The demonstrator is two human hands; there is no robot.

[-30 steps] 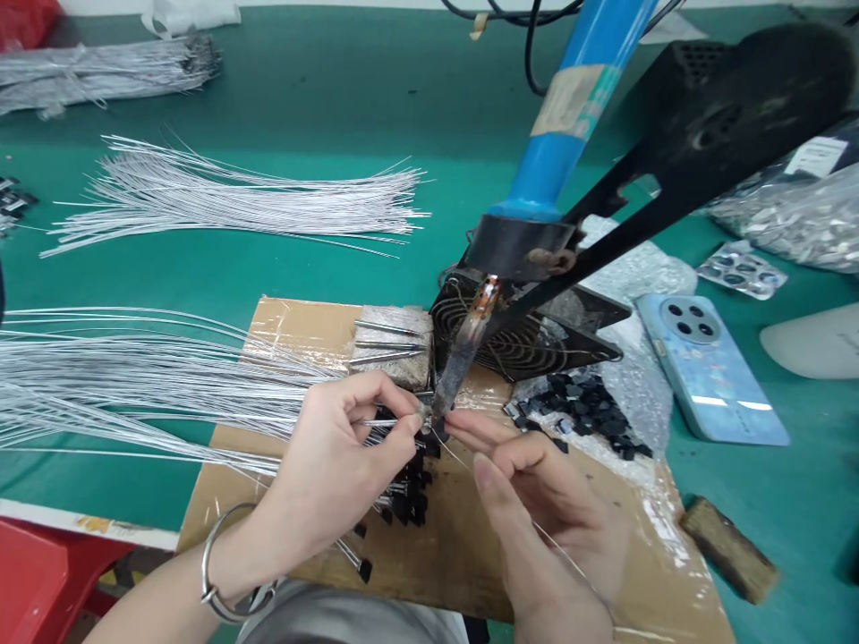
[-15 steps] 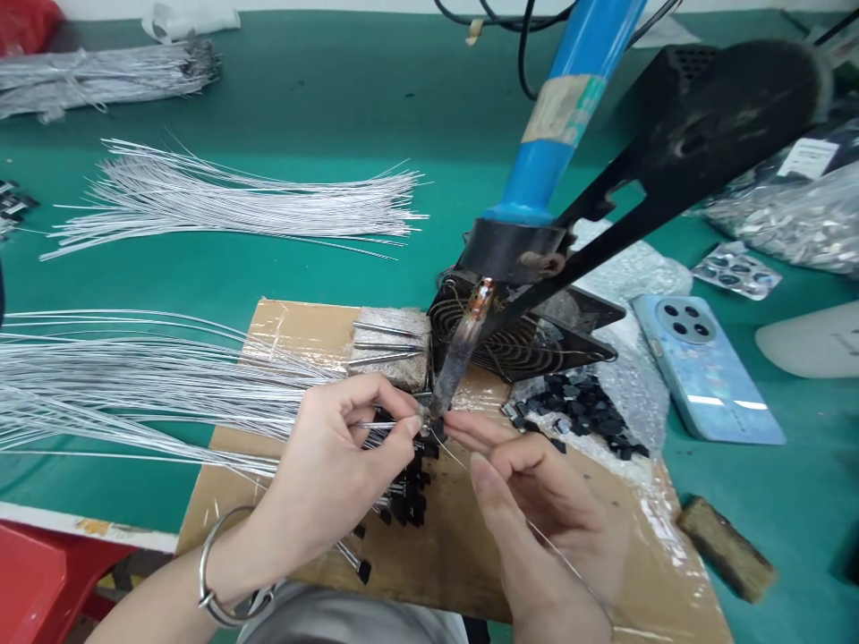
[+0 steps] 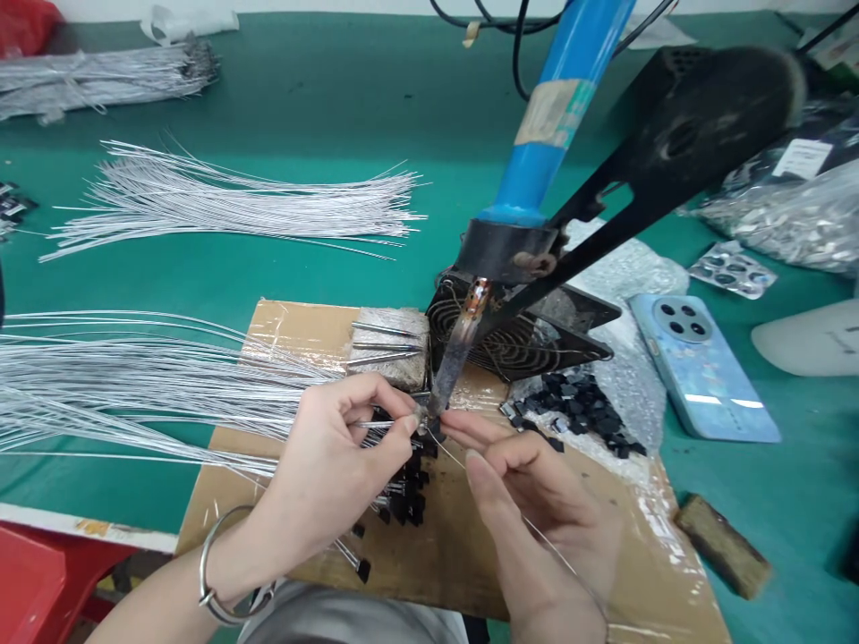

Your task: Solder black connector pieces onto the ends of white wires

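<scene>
The green counter (image 3: 282, 116) spreads across the frame; cardboard (image 3: 463, 555) lies lower center. A soldering iron (image 3: 520, 192) slants from upper right to center. The left hand (image 3: 342, 456) has its grip closed, pinching a cable (image 3: 369, 424) at center; the right hand (image 3: 550, 505), grip also closed, holds a thin wire (image 3: 557, 553) leading there.

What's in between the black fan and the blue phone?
In the head view, some see-through plastic lies between the black fan and the blue phone.
</scene>
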